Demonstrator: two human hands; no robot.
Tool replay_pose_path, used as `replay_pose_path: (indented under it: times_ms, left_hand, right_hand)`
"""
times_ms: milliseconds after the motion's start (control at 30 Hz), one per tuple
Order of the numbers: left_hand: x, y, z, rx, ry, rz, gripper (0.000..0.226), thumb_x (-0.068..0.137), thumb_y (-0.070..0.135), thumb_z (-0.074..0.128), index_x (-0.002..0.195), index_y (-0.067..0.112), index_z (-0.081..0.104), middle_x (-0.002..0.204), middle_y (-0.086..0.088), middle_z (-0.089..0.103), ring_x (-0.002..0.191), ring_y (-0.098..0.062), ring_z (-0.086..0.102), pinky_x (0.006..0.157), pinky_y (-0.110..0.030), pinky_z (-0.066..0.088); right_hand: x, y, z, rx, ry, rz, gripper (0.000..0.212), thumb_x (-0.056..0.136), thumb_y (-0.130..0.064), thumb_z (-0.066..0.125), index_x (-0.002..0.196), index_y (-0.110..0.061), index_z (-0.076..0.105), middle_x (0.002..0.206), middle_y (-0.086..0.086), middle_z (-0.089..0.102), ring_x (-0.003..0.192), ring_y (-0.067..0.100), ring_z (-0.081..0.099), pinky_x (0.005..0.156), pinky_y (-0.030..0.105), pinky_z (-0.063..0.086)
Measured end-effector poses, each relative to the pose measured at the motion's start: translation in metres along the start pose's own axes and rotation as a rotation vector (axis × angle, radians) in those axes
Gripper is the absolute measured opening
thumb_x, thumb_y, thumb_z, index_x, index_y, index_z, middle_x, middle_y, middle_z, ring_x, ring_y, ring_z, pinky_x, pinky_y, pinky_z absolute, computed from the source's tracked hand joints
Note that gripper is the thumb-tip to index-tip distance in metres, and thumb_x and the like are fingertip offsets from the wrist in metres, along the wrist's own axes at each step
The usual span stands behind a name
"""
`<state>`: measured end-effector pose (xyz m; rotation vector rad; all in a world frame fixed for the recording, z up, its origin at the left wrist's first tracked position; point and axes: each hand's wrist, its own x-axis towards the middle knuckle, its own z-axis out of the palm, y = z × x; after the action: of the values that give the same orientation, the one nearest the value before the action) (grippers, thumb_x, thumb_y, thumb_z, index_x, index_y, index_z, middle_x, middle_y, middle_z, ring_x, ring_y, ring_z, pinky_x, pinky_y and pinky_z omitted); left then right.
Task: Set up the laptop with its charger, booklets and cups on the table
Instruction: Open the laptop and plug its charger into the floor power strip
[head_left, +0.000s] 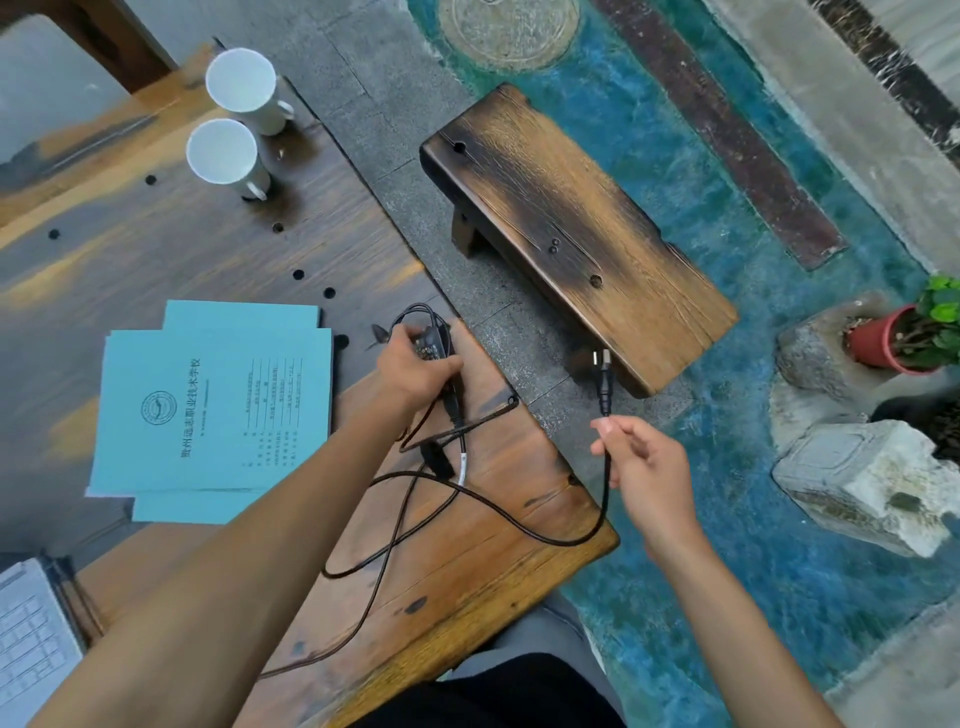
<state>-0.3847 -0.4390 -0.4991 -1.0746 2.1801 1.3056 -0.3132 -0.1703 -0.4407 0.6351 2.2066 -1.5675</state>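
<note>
On the wooden table (171, 260), my left hand (415, 366) grips the black charger brick (434, 340) near the right edge. My right hand (644, 462) pinches the charger's black cable just below its plug (603, 376), held upright beyond the table edge. The cable (498, 506) loops loosely over the table corner. Light blue booklets (213, 410) lie stacked left of my left hand. Two white cups (234, 122) stand side by side at the far end of the table. A corner of the laptop's keyboard (28, 642) shows at the bottom left.
A low wooden bench (571, 223) stands on the floor right of the table. Beyond it are grey stones (862, 478) and a red potted plant (906, 338) on blue-green painted ground. Small round holes dot the tabletop.
</note>
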Motion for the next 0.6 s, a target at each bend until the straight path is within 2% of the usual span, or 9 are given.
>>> replay_pose_path:
  times_ms: [100,167,200,267,400,467,500,533,600]
  left_hand:
    - [-0.008,-0.013,-0.022,-0.24,-0.091,-0.126,0.066,0.077,0.02,0.084,0.131,0.025,0.046,0.11,-0.011,0.068,0.08,-0.022,0.075,0.07,-0.041,0.064]
    - [-0.016,-0.023,-0.039,-0.323,-0.112,-0.147,0.064,0.077,0.019,0.083,0.129,0.026,0.047,0.102,-0.012,0.069,0.07,-0.018,0.076,0.058,-0.035,0.063]
    - [-0.021,-0.029,-0.047,-0.323,-0.107,-0.144,0.064,0.075,0.023,0.084,0.128,0.028,0.048,0.1,-0.011,0.068,0.071,-0.016,0.075,0.058,-0.034,0.062]
    - [-0.033,-0.04,-0.063,-0.336,-0.093,-0.161,0.07,0.067,0.034,0.084,0.129,0.03,0.05,0.104,-0.009,0.065,0.086,-0.019,0.07,0.067,-0.038,0.061]
    - [-0.066,-0.063,-0.093,-0.474,-0.116,-0.183,0.079,0.064,0.037,0.084,0.135,0.027,0.051,0.112,-0.008,0.056,0.098,-0.025,0.065,0.056,-0.03,0.054]
    - [-0.087,-0.075,-0.106,-0.503,-0.137,-0.128,0.071,0.067,0.036,0.083,0.131,0.028,0.053,0.109,-0.006,0.058,0.091,-0.02,0.067,0.062,-0.034,0.06]
    - [-0.098,-0.082,-0.111,-0.523,-0.162,-0.1,0.065,0.069,0.034,0.083,0.128,0.028,0.055,0.112,-0.006,0.061,0.093,-0.02,0.07,0.07,-0.039,0.062]
    - [-0.11,-0.091,-0.115,-0.545,-0.202,-0.08,0.063,0.071,0.031,0.082,0.128,0.026,0.056,0.119,-0.007,0.062,0.099,-0.022,0.07,0.08,-0.043,0.062]
    - [-0.135,-0.108,-0.122,-0.594,-0.286,-0.058,0.071,0.07,0.027,0.083,0.134,0.024,0.055,0.136,-0.014,0.057,0.119,-0.031,0.063,0.089,-0.049,0.059]
  right_hand:
    - [-0.008,0.001,-0.009,0.052,0.041,0.033,0.022,0.104,-0.017,0.056,0.094,-0.021,0.075,0.066,-0.014,0.066,0.048,0.002,0.043,0.049,0.019,0.04]
    - [-0.017,0.003,-0.012,0.081,0.061,0.052,0.025,0.105,-0.015,0.053,0.094,-0.018,0.075,0.064,-0.013,0.063,0.047,0.001,0.041,0.048,0.017,0.039]
    - [-0.022,0.005,-0.014,0.091,0.067,0.062,0.026,0.106,-0.015,0.052,0.094,-0.016,0.075,0.065,-0.012,0.061,0.047,0.002,0.04,0.048,0.018,0.039]
    - [-0.036,0.012,-0.015,0.118,0.079,0.081,0.027,0.106,-0.014,0.05,0.097,-0.012,0.075,0.07,-0.006,0.058,0.049,0.005,0.039,0.051,0.022,0.038]
    - [-0.077,0.034,-0.013,0.181,0.122,0.102,0.027,0.107,-0.017,0.049,0.102,-0.01,0.075,0.071,-0.005,0.058,0.051,0.008,0.039,0.056,0.027,0.039]
    - [-0.104,0.046,-0.008,0.221,0.156,0.085,0.027,0.107,-0.018,0.049,0.102,-0.011,0.074,0.072,-0.007,0.06,0.05,0.006,0.041,0.056,0.026,0.039]
    - [-0.119,0.052,-0.004,0.24,0.176,0.076,0.027,0.108,-0.019,0.049,0.101,-0.013,0.074,0.073,-0.006,0.06,0.05,0.005,0.041,0.055,0.024,0.039]
    - [-0.135,0.059,-0.001,0.262,0.198,0.071,0.027,0.108,-0.02,0.049,0.099,-0.015,0.074,0.074,-0.005,0.061,0.05,0.005,0.042,0.053,0.022,0.04]
    - [-0.17,0.074,0.004,0.318,0.226,0.055,0.027,0.108,-0.023,0.049,0.097,-0.019,0.074,0.076,-0.006,0.064,0.051,0.005,0.043,0.051,0.02,0.042]
